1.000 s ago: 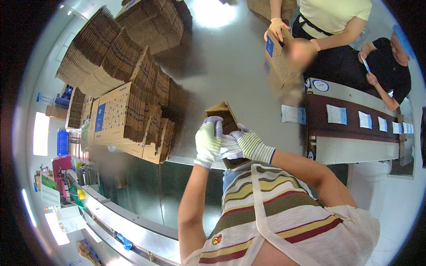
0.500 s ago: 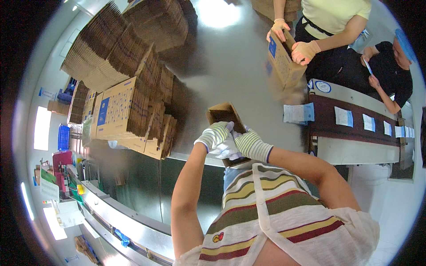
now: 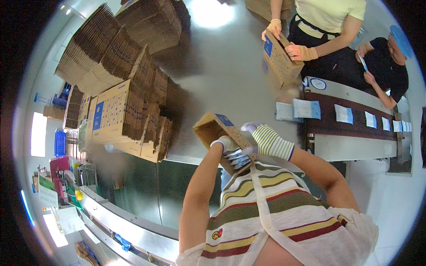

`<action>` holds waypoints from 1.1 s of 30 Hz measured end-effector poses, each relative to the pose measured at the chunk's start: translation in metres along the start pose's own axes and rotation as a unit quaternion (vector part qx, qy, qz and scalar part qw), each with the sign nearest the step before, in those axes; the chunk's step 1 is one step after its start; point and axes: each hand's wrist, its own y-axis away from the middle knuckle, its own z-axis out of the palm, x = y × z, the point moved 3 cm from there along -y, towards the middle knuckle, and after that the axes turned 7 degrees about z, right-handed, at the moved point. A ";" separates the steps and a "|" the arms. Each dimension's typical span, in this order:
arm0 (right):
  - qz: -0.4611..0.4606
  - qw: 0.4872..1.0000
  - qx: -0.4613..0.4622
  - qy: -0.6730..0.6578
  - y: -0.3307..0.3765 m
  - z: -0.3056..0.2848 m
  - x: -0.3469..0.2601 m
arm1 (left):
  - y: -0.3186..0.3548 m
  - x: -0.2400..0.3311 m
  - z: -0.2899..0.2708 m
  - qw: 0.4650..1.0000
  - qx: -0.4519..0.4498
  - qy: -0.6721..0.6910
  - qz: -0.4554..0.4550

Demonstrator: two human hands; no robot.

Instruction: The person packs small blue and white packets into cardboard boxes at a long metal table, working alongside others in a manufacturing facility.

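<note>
An open cardboard carton (image 3: 234, 134) stands tilted at the table's near edge, right in front of me. White-and-blue packets (image 3: 238, 159) are standing in its near end. My left hand (image 3: 228, 143), in a striped glove, reaches down inside the carton beside the packets; its fingers are hidden by the carton and by the hand itself. Just right of the carton is my right hand (image 3: 271, 141), also gloved, with its fingers stretched out and nothing in them.
Tall stacks of flattened cartons (image 3: 113, 111) fill the left of the metal table (image 3: 213, 84). At the right, a dark conveyor belt (image 3: 328, 122) carries a row of packets (image 3: 307, 108). Across the table, a gloved co-worker holds another carton (image 3: 282, 62); a second person stands beyond.
Both hands held white packets over the carton; now the packets are inside it. My right hand has drawn off to the right, and the carton has turned. Packets on the belt have moved left.
</note>
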 end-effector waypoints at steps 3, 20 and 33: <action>0.134 0.987 -0.094 0.005 0.012 0.010 0.026 | -0.027 0.000 0.030 0.999 -0.040 0.029 0.016; 0.207 0.957 -0.119 -0.163 0.042 0.070 0.102 | 0.056 0.099 -0.029 0.968 0.141 0.032 -0.203; 0.238 0.945 0.017 0.223 0.005 -0.073 0.228 | 0.053 0.098 -0.026 0.969 0.103 0.040 -0.220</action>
